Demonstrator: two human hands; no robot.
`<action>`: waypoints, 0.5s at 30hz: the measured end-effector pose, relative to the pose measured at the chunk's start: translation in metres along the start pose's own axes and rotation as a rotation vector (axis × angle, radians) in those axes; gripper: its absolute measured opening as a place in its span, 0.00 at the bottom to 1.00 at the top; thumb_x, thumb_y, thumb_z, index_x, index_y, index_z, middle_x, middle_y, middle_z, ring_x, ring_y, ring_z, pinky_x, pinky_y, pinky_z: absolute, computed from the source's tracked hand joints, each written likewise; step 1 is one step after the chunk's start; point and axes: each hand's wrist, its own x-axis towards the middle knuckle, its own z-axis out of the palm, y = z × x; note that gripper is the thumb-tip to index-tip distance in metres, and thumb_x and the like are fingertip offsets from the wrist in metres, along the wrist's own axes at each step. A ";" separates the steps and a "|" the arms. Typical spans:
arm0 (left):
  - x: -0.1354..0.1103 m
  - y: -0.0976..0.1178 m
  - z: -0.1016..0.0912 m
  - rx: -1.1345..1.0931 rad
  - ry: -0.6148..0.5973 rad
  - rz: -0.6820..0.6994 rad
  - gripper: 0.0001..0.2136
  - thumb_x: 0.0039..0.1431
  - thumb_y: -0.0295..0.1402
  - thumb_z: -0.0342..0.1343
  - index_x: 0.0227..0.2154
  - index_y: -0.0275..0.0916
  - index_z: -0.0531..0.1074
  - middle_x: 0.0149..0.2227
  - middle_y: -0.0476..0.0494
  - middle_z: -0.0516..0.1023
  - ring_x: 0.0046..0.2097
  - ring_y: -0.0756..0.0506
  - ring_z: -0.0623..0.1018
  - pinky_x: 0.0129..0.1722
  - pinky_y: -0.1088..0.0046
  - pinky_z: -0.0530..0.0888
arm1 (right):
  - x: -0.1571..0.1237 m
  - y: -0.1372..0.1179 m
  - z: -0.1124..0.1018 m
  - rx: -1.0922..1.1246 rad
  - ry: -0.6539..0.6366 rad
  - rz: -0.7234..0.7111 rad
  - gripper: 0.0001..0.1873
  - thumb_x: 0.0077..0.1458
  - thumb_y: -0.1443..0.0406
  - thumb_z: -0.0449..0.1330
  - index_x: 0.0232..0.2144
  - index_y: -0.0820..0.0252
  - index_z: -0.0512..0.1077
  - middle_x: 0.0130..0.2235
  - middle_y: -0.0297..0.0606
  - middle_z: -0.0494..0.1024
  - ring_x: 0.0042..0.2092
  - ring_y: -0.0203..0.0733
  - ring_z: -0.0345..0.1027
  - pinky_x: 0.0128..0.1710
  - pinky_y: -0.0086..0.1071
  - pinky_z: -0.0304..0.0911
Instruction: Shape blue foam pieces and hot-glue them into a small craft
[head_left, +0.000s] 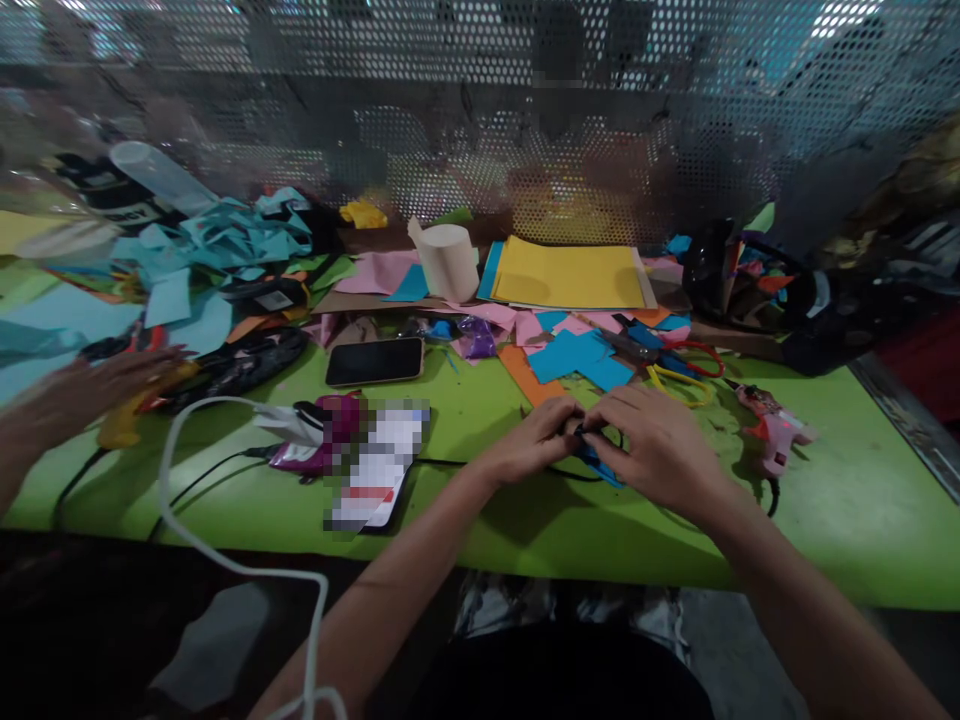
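Note:
My left hand (pixel 534 438) and my right hand (pixel 652 440) meet over the table, both closed with fingertips nearly touching. Between them is a small dark thing (pixel 576 428), mostly hidden, whose kind I cannot make out. A blue paper piece (pixel 601 468) shows beneath my right fingers. Cut blue papers (pixel 581 357) and an orange strip (pixel 529 374) lie just beyond my hands. Behind my right hand are yellow-handled scissors (pixel 679 390). To the right, a pink glue gun (pixel 781 442) rests on the green table (pixel 862 520).
Another person's hand (pixel 112 385) reaches in at left near a yellow glue gun (pixel 124 420). A dark phone (pixel 375 361), a lit phone (pixel 384 465) and a white cable (pixel 225 560) lie left. Behind stand a white roll (pixel 448 262) and yellow sheets (pixel 570 275) before a perforated metal panel (pixel 450 120).

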 end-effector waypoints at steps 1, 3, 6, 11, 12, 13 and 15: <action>0.000 0.000 0.000 0.008 0.003 0.004 0.14 0.62 0.46 0.48 0.38 0.40 0.64 0.40 0.45 0.67 0.46 0.42 0.68 0.51 0.63 0.67 | 0.000 0.000 0.000 -0.011 0.000 -0.006 0.03 0.59 0.66 0.59 0.32 0.58 0.73 0.32 0.37 0.77 0.36 0.43 0.68 0.36 0.36 0.54; 0.000 -0.001 0.001 0.027 0.013 0.007 0.13 0.62 0.46 0.48 0.37 0.40 0.64 0.40 0.45 0.67 0.46 0.42 0.68 0.51 0.63 0.67 | 0.001 0.000 0.000 -0.048 0.007 -0.012 0.04 0.59 0.67 0.59 0.32 0.59 0.73 0.32 0.37 0.77 0.35 0.43 0.68 0.36 0.36 0.54; 0.001 0.000 0.001 0.040 0.023 0.013 0.13 0.61 0.45 0.48 0.36 0.40 0.63 0.40 0.44 0.67 0.47 0.41 0.68 0.52 0.62 0.66 | 0.001 -0.002 0.003 -0.109 0.027 -0.014 0.06 0.59 0.68 0.57 0.30 0.59 0.72 0.30 0.37 0.76 0.34 0.44 0.67 0.36 0.37 0.53; 0.001 0.004 0.000 -0.005 0.018 -0.010 0.12 0.61 0.45 0.47 0.37 0.40 0.63 0.40 0.44 0.68 0.48 0.41 0.68 0.52 0.63 0.66 | 0.001 -0.003 0.006 -0.118 0.038 0.011 0.06 0.59 0.69 0.56 0.29 0.59 0.71 0.30 0.39 0.76 0.35 0.44 0.67 0.35 0.36 0.54; 0.001 0.005 0.000 -0.024 0.020 -0.016 0.13 0.61 0.45 0.47 0.38 0.40 0.64 0.40 0.44 0.68 0.48 0.41 0.68 0.51 0.63 0.66 | 0.000 -0.003 0.006 -0.097 0.038 0.031 0.06 0.59 0.69 0.56 0.30 0.59 0.70 0.31 0.39 0.76 0.35 0.44 0.67 0.35 0.36 0.54; 0.000 0.005 0.000 -0.044 0.025 -0.023 0.13 0.60 0.45 0.47 0.38 0.40 0.64 0.40 0.44 0.68 0.47 0.41 0.68 0.51 0.63 0.67 | 0.000 -0.002 0.006 -0.069 0.041 0.057 0.05 0.58 0.69 0.56 0.30 0.59 0.70 0.31 0.39 0.76 0.34 0.43 0.67 0.34 0.35 0.54; 0.000 0.008 -0.001 -0.080 0.032 -0.044 0.13 0.59 0.44 0.48 0.39 0.40 0.64 0.40 0.44 0.68 0.47 0.41 0.68 0.50 0.63 0.67 | -0.001 -0.001 0.005 0.003 0.043 0.123 0.04 0.58 0.69 0.57 0.31 0.59 0.70 0.30 0.37 0.76 0.32 0.41 0.67 0.33 0.33 0.54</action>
